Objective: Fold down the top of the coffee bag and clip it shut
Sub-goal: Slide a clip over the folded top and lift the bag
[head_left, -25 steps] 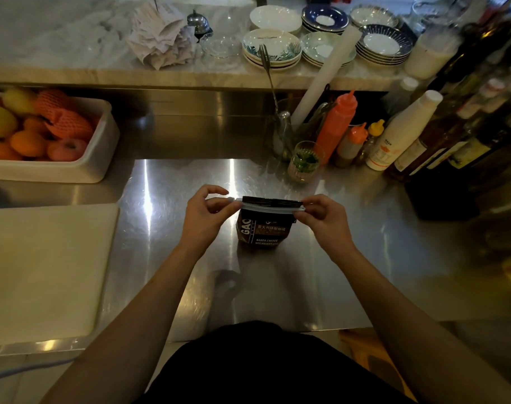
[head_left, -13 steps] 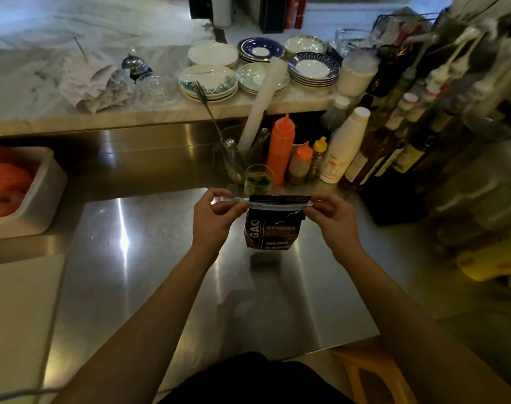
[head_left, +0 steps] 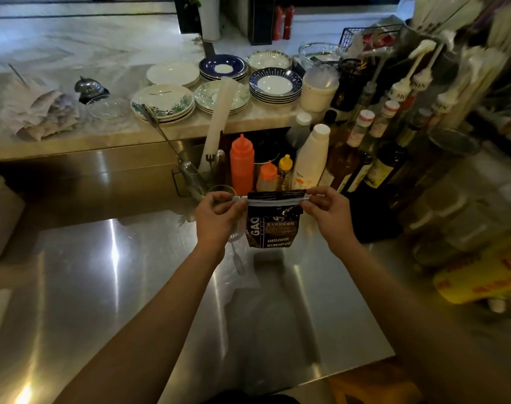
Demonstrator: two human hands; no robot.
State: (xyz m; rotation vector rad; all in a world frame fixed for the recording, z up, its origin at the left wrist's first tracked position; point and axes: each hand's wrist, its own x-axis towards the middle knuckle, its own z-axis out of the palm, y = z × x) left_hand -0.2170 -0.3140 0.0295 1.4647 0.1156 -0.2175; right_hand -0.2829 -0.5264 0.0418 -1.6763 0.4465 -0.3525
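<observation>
Left hand (head_left: pixel 216 217) and right hand (head_left: pixel 328 209) each pinch an end of the pale plastic sealing clip (head_left: pixel 273 201) across the black foil coffee bag's (head_left: pixel 273 225) folded top; squeeze evenly until fully latched.

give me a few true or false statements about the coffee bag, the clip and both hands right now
1. The coffee bag stands upright on the steel counter. True.
2. A long pale clip runs across the top of the bag. True.
3. Only the right hand touches the clip. False: the left hand pinches its other end too.
4. The bag lies flat on a cutting board. False: it stands on bare steel.
5. An orange squeeze bottle stands behind the bag. True.
</observation>
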